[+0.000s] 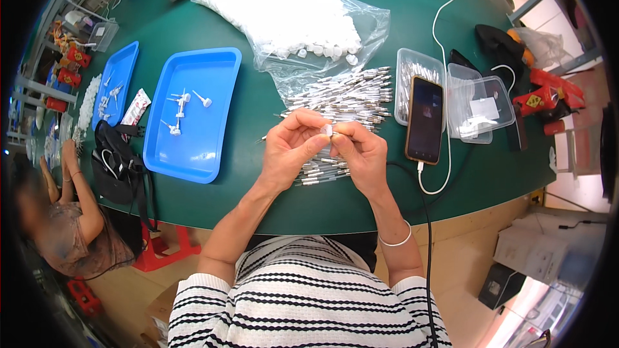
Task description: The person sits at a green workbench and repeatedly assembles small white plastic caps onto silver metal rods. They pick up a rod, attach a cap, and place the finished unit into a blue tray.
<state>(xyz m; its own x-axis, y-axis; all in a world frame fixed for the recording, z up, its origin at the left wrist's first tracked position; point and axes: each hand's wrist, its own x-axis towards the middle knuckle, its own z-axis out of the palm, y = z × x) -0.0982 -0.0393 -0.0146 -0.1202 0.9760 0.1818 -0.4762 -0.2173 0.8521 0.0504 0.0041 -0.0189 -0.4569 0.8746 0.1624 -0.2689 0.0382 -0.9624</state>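
– Where's the white piece point(327, 130)?
– Between the two hands, above the desk point(480, 174). The left hand point(284, 151) pinches it, fingers point(313, 146) closed on its near side.
– And the right hand point(366, 158)?
– Its fingertips are drawn together at the piece's right; I can't tell whether they grip it or something thin. The piece is too small to show its long axis.
– The rods point(361, 100)?
– Heaped under and just beyond the fingers, mostly lying left to right, spreading more to the right hand's side.
– Containers?
– Beyond the fingers, an open bag point(367, 19) full of white bits. Well left, a blue tray point(193, 162) with a few white parts. To the right, a clear box point(398, 90) of rods, partly covered by a phone point(423, 119).
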